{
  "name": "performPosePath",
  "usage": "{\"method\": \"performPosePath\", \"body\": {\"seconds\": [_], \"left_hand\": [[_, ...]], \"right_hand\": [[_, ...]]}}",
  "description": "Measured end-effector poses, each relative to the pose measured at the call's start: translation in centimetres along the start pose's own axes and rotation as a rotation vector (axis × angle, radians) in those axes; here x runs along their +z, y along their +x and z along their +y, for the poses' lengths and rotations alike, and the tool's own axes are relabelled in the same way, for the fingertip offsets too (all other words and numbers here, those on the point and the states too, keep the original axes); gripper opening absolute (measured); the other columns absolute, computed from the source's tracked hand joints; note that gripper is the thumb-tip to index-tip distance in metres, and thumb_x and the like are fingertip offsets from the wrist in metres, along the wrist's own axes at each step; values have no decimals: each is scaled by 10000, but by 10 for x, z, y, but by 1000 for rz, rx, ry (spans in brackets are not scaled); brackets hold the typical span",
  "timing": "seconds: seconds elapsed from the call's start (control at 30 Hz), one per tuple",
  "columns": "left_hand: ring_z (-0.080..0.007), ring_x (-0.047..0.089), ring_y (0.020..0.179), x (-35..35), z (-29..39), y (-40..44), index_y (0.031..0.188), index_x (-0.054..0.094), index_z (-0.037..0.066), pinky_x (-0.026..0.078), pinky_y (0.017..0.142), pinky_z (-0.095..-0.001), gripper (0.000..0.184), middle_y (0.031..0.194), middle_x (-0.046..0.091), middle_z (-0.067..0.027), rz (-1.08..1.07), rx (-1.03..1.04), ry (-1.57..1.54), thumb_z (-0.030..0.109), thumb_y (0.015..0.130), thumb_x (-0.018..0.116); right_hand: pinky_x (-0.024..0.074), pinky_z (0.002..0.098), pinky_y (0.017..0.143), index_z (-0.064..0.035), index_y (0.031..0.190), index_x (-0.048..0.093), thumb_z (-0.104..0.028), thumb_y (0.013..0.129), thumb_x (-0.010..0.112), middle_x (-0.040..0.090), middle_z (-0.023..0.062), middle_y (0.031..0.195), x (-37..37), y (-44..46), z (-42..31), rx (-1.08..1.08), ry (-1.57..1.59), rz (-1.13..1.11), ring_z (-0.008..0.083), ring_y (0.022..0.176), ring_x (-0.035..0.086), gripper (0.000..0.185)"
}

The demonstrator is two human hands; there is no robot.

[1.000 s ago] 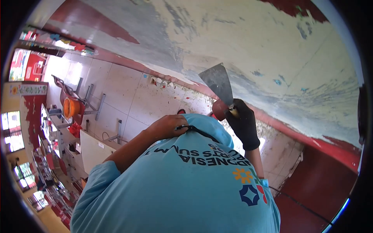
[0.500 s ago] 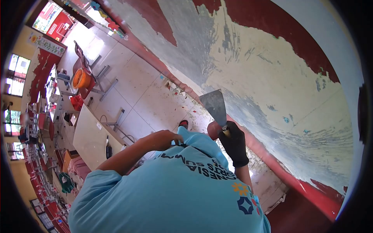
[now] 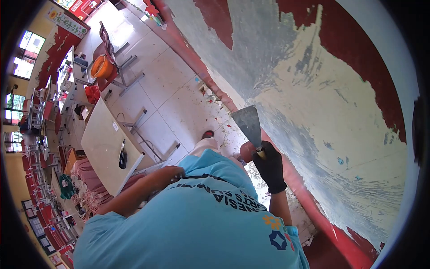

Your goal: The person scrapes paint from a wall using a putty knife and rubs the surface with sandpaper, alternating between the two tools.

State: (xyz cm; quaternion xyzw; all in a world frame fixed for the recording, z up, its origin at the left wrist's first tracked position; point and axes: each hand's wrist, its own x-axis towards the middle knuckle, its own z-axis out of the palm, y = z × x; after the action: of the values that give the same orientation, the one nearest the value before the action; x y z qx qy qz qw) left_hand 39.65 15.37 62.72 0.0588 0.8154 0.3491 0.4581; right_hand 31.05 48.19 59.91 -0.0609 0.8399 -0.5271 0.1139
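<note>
A: What is the right hand (image 3: 268,167) doing?
B: It wears a black glove and is closed around the pale handle (image 3: 261,154) of a scraper (image 3: 248,124). The wide grey blade points away from the person, toward the far side.
A: Is the blade on the wall (image 3: 322,112)?
B: I can't tell whether they touch. It shows in front of the foot of the wall, on the right side of the scene.
A: How does that wall look?
B: Patchy: cream and grey areas with scratch marks, and ragged dark red paint along the edges.
A: And the left hand (image 3: 174,173)?
B: Bare, at the front of the blue shirt (image 3: 188,224). Its fingers are too unclear to say whether it grips anything.
A: What lies on the floor (image 3: 156,85)?
B: Pale tiles with scattered debris (image 3: 208,92), mostly close to the wall. A dark and red shoe (image 3: 208,134) shows just beyond the shirt.
A: Anything to the left?
B: A pale desk (image 3: 101,139) with a slim, black-handled object (image 3: 122,158) lying on its near part. Farther off, an orange bucket (image 3: 102,67) sits on a chair (image 3: 109,47), and something bright red (image 3: 92,94) is between the bucket and the desk.
</note>
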Motion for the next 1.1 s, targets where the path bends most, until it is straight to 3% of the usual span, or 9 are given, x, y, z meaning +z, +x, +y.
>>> {"method": "performPosePath", "body": {"seconds": [0.17,0.33,0.4,0.57,0.67,0.73,0.8,0.87,1.1], "left_hand": [[-292,636,817,-34,-53,18,1008,619,62,496,742,-377,219,893,650,-148,150,55,105,68,791,592],[-251,653,768,-89,-68,40,965,656,59,512,729,-340,186,862,672,-121,74,83,45,80,785,612],[-230,653,768,-115,-76,49,941,664,66,514,721,-320,171,862,676,-101,98,214,-31,87,773,636],[-203,652,769,-161,-72,101,979,664,72,529,705,-296,234,890,681,-80,-150,315,86,105,748,658],[-197,647,733,-156,-51,131,967,668,70,520,676,-300,259,848,678,-79,-306,535,18,122,714,676],[-196,641,689,-161,-24,140,950,672,66,506,636,-314,256,797,671,-87,-418,529,246,123,701,679],[-203,635,657,-157,-18,148,914,679,62,490,609,-325,228,754,658,-92,-436,550,271,120,694,683],[-211,636,656,-149,-21,160,883,685,60,485,610,-318,202,756,656,-96,-335,742,281,126,692,690],[-205,650,733,-159,-5,135,860,694,63,497,667,-305,164,811,675,-93,-268,499,212,153,723,696]], "right_hand": [[487,364,634,-19,960,572,-124,780,644,622,144,782,28,23,-13,-49,-20,103,283,721,628,221],[492,361,652,-26,980,567,-117,777,633,625,155,797,75,55,-28,37,-27,221,283,730,635,232],[489,359,647,-22,988,566,-107,781,620,621,159,791,94,69,-37,50,-45,234,284,721,634,230],[488,351,635,-21,990,567,-105,787,615,619,164,780,128,94,-57,104,1,282,287,699,633,226],[489,351,635,-20,985,569,-103,787,613,618,168,781,136,95,-58,119,-11,311,288,702,637,218],[489,351,634,-20,982,570,-101,787,612,618,169,781,133,94,-59,133,-21,323,289,704,639,215],[489,355,640,-21,975,572,-99,786,611,619,170,791,126,91,-56,145,-43,323,289,717,640,208],[488,356,644,-22,970,572,-98,785,610,619,170,796,117,89,-53,134,-49,336,288,722,639,204],[480,374,636,-31,957,565,-83,781,596,610,163,789,88,96,-26,30,-31,330,309,722,624,187]]}}
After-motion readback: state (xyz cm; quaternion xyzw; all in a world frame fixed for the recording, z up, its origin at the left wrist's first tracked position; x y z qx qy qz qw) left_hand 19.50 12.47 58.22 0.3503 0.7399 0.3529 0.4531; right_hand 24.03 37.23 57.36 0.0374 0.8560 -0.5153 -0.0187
